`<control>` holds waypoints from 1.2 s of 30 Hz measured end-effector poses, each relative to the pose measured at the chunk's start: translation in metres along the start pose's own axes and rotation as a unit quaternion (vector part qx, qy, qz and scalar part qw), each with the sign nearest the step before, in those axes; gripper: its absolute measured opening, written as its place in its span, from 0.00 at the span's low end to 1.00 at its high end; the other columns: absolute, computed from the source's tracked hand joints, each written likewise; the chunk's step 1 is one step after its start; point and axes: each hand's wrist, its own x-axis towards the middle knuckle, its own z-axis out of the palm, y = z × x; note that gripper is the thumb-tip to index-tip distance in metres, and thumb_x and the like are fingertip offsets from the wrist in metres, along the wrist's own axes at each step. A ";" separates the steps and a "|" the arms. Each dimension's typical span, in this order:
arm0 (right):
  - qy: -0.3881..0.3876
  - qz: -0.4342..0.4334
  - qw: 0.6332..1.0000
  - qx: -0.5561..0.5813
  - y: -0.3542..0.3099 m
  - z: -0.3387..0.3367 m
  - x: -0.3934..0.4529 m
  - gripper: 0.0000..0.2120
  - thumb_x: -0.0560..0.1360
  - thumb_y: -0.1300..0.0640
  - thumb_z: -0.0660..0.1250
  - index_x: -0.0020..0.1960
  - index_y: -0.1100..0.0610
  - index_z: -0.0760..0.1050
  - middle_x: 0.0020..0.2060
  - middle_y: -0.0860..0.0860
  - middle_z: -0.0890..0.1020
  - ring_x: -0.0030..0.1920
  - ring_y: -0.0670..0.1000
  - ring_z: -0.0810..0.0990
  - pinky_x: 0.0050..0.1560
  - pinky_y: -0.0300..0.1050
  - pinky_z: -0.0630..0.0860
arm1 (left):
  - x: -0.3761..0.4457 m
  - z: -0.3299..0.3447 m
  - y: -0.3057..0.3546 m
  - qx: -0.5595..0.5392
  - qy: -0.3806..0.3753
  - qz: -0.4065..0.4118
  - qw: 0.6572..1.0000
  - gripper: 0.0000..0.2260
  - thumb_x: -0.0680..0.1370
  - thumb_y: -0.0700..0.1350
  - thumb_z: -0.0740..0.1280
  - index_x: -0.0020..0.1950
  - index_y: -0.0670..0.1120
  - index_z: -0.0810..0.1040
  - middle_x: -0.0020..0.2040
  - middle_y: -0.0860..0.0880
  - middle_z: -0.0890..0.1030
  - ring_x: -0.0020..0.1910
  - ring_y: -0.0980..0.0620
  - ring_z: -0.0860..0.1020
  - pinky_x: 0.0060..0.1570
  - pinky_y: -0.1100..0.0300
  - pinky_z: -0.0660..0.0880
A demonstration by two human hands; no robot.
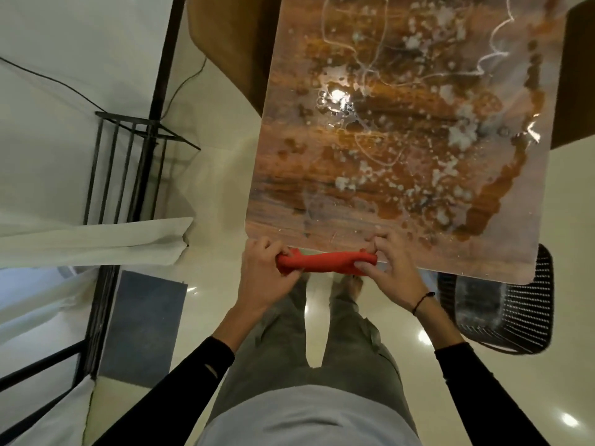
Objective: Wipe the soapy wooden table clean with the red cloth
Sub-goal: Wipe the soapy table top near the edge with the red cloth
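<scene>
The wooden table (402, 130) stretches away in front of me, its top covered with white soap foam, bubbles and wet streaks. A rolled red cloth (325, 263) is stretched between both hands just off the table's near edge, above the floor. My left hand (264, 272) grips the cloth's left end with curled fingers. My right hand (391, 262) grips its right end, knuckles overlapping the table's near edge. The cloth's ends are hidden inside my fists.
A black woven basket (502, 304) stands on the floor under the table's near right corner. A black metal rack (128, 169) and white curtain (96, 239) are at the left. A dark mat (145, 326) lies on the glossy floor.
</scene>
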 end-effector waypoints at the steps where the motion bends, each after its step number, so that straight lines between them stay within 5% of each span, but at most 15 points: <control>1: -0.006 0.005 0.999 0.046 -0.003 0.006 0.005 0.07 0.81 0.61 0.75 0.50 0.56 0.77 0.57 0.50 0.78 0.60 0.39 0.76 0.57 0.30 0.76 | 0.005 -0.003 -0.008 -0.040 -0.010 -0.019 0.999 0.15 0.68 0.45 0.86 0.46 0.46 0.81 0.51 0.49 0.80 0.54 0.50 0.75 0.56 0.64 0.73; 3: 0.025 0.044 0.989 0.139 -0.010 0.020 0.024 0.04 0.85 0.60 0.70 0.57 0.59 0.76 0.54 0.53 0.81 0.55 0.43 0.80 0.51 0.31 0.80 | 0.022 -0.010 -0.021 -0.149 -0.055 -0.066 0.985 0.15 0.72 0.42 0.84 0.48 0.44 0.80 0.52 0.48 0.82 0.54 0.52 0.80 0.57 0.72 0.74; 7: 0.117 0.060 0.978 0.161 -0.024 0.052 0.077 0.10 0.90 0.57 0.60 0.65 0.65 0.71 0.55 0.54 0.77 0.51 0.48 0.77 0.47 0.30 0.76 | 0.066 -0.011 -0.024 -0.339 -0.111 -0.172 0.918 0.15 0.82 0.49 0.76 0.62 0.42 0.77 0.54 0.50 0.85 0.51 0.57 0.85 0.48 0.66 0.82; 11: 0.198 0.040 0.977 0.062 -0.038 0.065 0.143 0.14 0.91 0.56 0.57 0.65 0.67 0.71 0.44 0.46 0.74 0.41 0.46 0.75 0.42 0.43 0.72 | 0.122 -0.007 -0.031 -0.289 -0.044 -0.136 0.946 0.17 0.84 0.56 0.72 0.66 0.49 0.73 0.58 0.56 0.81 0.53 0.65 0.83 0.48 0.68 0.81; 15: 0.236 0.064 0.948 -0.202 -0.040 0.069 0.196 0.27 0.88 0.44 0.58 0.80 0.60 0.66 0.71 0.62 0.74 0.69 0.64 0.73 0.68 0.61 0.71 | 0.168 -0.007 -0.063 -0.163 0.034 -0.151 0.974 0.23 0.83 0.55 0.73 0.73 0.47 0.70 0.65 0.47 0.79 0.58 0.48 0.82 0.57 0.53 0.82; 18: 0.199 -0.081 0.934 -0.287 -0.040 0.077 0.208 0.30 0.86 0.39 0.60 0.83 0.53 0.66 0.75 0.63 0.73 0.73 0.64 0.71 0.72 0.65 0.67 | 0.172 -0.005 -0.091 -0.137 0.099 -0.204 0.964 0.18 0.85 0.50 0.70 0.71 0.46 0.72 0.66 0.45 0.77 0.63 0.45 0.79 0.64 0.44 0.79; 22: 0.012 -0.322 0.802 -0.503 -0.032 0.090 0.230 0.34 0.85 0.31 0.56 0.87 0.44 0.62 0.81 0.63 0.68 0.75 0.65 0.72 0.68 0.68 0.71 | 0.167 0.009 -0.110 -0.176 0.011 -0.264 0.948 0.19 0.90 0.57 0.55 0.71 0.45 0.73 0.64 0.47 0.80 0.65 0.43 0.81 0.65 0.45 0.78; 25: -0.027 -0.406 0.717 -0.567 -0.033 0.087 0.256 0.32 0.87 0.32 0.52 0.87 0.44 0.62 0.79 0.64 0.70 0.65 0.65 0.76 0.61 0.64 0.73 | 0.160 0.016 -0.109 -0.303 -0.088 -0.305 0.899 0.33 0.89 0.66 0.43 0.71 0.49 0.81 0.65 0.46 0.85 0.65 0.45 0.84 0.69 0.45 0.79; 27: -0.036 -0.444 0.694 -0.566 -0.035 0.085 0.274 0.29 0.88 0.35 0.51 0.85 0.46 0.63 0.74 0.64 0.73 0.60 0.64 0.76 0.56 0.61 0.75 | 0.157 0.018 -0.114 -0.405 -0.103 -0.323 0.849 0.36 0.86 0.70 0.39 0.66 0.54 0.83 0.58 0.50 0.90 0.58 0.52 0.88 0.60 0.53 0.85; 30: 0.029 -0.397 0.765 -0.507 -0.054 0.091 0.301 0.24 0.88 0.41 0.57 0.81 0.49 0.68 0.65 0.62 0.75 0.55 0.63 0.78 0.48 0.56 0.78 | 0.157 0.015 -0.124 -0.498 -0.113 -0.355 0.783 0.39 0.84 0.72 0.35 0.69 0.53 0.79 0.54 0.55 0.90 0.53 0.59 0.89 0.47 0.61 0.84; 33: 0.130 -0.279 0.855 -0.417 -0.079 0.125 0.301 0.21 0.87 0.46 0.62 0.77 0.52 0.71 0.60 0.61 0.77 0.49 0.61 0.80 0.38 0.50 0.79 | 0.158 0.008 -0.133 -0.531 -0.113 -0.377 0.750 0.46 0.81 0.76 0.33 0.69 0.51 0.80 0.59 0.50 0.90 0.58 0.54 0.88 0.56 0.53 0.83; 36: 0.029 -0.381 0.839 -0.387 -0.070 0.174 0.247 0.23 0.84 0.46 0.67 0.76 0.54 0.72 0.57 0.58 0.77 0.43 0.57 0.80 0.35 0.49 0.79 | 0.156 0.001 -0.140 -0.573 -0.080 -0.406 0.707 0.53 0.79 0.78 0.34 0.72 0.43 0.81 0.65 0.39 0.86 0.66 0.41 0.84 0.69 0.42 0.78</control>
